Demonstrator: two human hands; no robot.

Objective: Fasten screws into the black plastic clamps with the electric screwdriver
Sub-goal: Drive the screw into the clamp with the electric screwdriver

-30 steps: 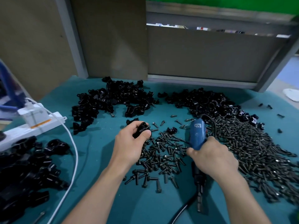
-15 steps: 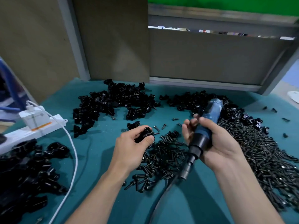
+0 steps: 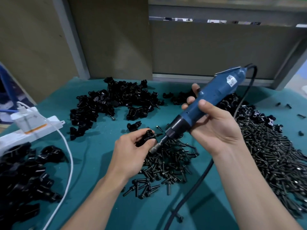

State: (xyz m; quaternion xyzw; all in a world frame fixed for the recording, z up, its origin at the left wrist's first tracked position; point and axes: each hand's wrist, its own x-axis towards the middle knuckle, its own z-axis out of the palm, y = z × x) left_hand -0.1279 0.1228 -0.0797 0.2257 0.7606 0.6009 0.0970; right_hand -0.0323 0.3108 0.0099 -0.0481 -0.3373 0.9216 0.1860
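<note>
**Clamp in left hand, screwdriver in right, bit at the clamp**

Pinches one black clamp (image 3: 147,137) in left hand (image 3: 131,153), thumb and fingers curled round it, just over the far-left edge of the centre screw pile (image 3: 167,163). Grips blue screwdriver (image 3: 211,97) in right hand (image 3: 216,130), fingers wrapped round the barrel, palm toward camera, above the far-right side of the screw pile. Holds it tilted, rear end up and away from the pile, bit (image 3: 155,147) slanting down-left over the pile's far edge. Bit tip right by the left thumb and the clamp; actual contact too blurred to tell. Cannot tell whether a screw sits on the bit.

Black cable (image 3: 198,179) out of the screwdriver's rear, down the right of the pile, then past its near-right side. Pile itself on teal mat (image 3: 93,151).

- Beyond the pile, to the left: big clamp heap (image 3: 113,100).
- Just beyond the pile: one loose clamp (image 3: 133,126) lying apart from the heap.
- Beyond the pile, to the right: smaller clamp group (image 3: 181,97), partly behind the right hand.
- Right of the pile: large screw heap (image 3: 269,160), close beside it.
- Well left of the pile: more clamps (image 3: 25,176) at the mat edge.
- Far-left of the pile: white power strip (image 3: 38,128) with a plug in it.
- Between those left clamps and the pile: white cable (image 3: 70,163).
</note>
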